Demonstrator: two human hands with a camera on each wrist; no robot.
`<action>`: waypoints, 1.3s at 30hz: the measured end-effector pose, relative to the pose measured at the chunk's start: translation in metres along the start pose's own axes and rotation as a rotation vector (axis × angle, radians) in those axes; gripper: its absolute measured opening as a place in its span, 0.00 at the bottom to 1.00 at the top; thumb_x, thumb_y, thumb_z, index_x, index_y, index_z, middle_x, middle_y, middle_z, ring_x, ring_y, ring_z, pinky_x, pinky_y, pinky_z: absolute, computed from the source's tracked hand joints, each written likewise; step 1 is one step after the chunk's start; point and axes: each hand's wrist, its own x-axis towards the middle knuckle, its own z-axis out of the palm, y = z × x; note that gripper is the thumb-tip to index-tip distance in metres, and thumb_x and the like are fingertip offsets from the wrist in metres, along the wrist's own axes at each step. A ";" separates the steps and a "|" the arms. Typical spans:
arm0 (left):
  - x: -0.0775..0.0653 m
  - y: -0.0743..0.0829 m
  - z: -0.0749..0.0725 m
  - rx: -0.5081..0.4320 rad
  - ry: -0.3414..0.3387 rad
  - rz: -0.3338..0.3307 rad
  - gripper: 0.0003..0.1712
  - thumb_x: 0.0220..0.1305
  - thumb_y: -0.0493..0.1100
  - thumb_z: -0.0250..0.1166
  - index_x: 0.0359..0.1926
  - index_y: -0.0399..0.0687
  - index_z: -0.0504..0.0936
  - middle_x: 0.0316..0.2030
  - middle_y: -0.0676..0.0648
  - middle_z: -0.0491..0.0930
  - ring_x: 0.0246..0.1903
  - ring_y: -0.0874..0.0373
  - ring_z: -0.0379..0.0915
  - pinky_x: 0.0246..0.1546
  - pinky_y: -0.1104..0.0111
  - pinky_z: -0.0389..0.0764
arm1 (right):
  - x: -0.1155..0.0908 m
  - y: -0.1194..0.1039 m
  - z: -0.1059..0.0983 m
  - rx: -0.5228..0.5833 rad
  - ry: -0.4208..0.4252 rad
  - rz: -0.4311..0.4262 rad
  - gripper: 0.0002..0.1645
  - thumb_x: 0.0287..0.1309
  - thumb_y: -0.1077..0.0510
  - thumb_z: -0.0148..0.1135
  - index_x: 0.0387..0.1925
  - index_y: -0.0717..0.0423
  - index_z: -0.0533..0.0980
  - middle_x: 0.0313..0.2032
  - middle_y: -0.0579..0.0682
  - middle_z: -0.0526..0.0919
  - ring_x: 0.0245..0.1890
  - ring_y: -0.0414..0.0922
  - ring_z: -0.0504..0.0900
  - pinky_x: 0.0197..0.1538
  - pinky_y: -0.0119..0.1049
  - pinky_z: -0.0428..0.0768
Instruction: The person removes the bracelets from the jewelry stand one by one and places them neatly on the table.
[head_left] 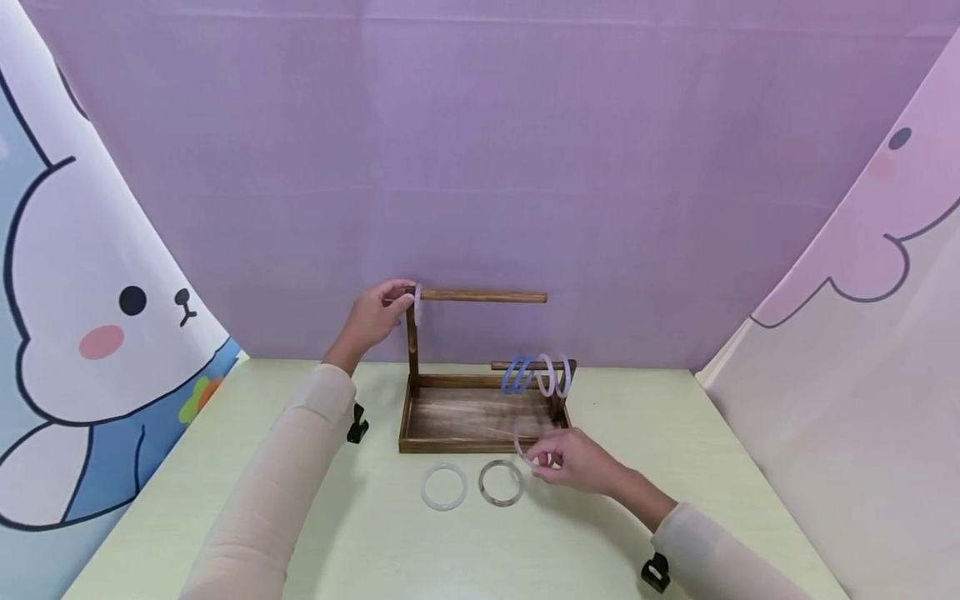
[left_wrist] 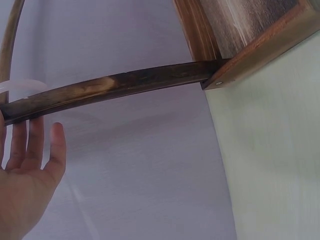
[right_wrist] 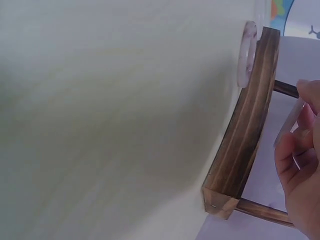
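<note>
My left hand (head_left: 377, 315) holds the top of the tall post of a dark wooden bangle stand (head_left: 442, 447), its fingers going behind the post (left_wrist: 125, 85). Beside that hand, a pale bangle (head_left: 417, 305) hangs on the upper bar, right by the post. In front of the tray's right side, my right hand (head_left: 576, 461) pinches a clear pinkish bangle (head_left: 517, 437) between thumb and fingers, the ring standing up. On the lower bar hang blue bangles (head_left: 512, 375) and pale lilac ones (head_left: 546, 377).
Two more bangles lie flat on the pale table (head_left: 375, 533) before the stand: a whitish one (head_left: 444, 507) and a grey-brown marbled one (head_left: 501, 503). A purple cloth (head_left: 600, 208) hangs behind, and printed cartoon panels (head_left: 97, 275) stand at both sides.
</note>
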 end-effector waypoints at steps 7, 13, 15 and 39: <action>-0.001 -0.002 0.000 0.005 0.011 0.005 0.21 0.78 0.51 0.56 0.67 0.53 0.76 0.57 0.40 0.78 0.55 0.44 0.78 0.50 0.55 0.86 | -0.008 -0.001 0.002 0.001 -0.045 -0.002 0.08 0.56 0.64 0.73 0.39 0.53 0.87 0.28 0.40 0.82 0.27 0.28 0.73 0.28 0.23 0.77; 0.000 -0.003 -0.002 0.013 0.009 0.014 0.22 0.78 0.52 0.56 0.67 0.53 0.76 0.58 0.41 0.78 0.55 0.45 0.78 0.50 0.54 0.86 | -0.013 0.002 0.008 -0.029 -0.080 0.003 0.08 0.57 0.64 0.72 0.39 0.53 0.87 0.29 0.39 0.82 0.28 0.27 0.74 0.32 0.22 0.78; 0.000 -0.003 -0.002 0.014 0.009 0.016 0.22 0.78 0.52 0.56 0.67 0.53 0.76 0.58 0.41 0.78 0.55 0.45 0.78 0.50 0.54 0.86 | -0.016 0.003 0.008 -0.031 -0.094 0.011 0.08 0.57 0.63 0.72 0.39 0.52 0.87 0.29 0.38 0.82 0.28 0.27 0.74 0.32 0.22 0.78; -0.003 -0.001 0.000 -0.010 0.004 0.002 0.22 0.77 0.52 0.57 0.67 0.54 0.76 0.56 0.41 0.78 0.55 0.44 0.78 0.51 0.51 0.85 | -0.030 0.012 0.013 -0.029 -0.180 0.042 0.08 0.55 0.64 0.72 0.35 0.49 0.86 0.26 0.35 0.80 0.27 0.26 0.73 0.32 0.22 0.78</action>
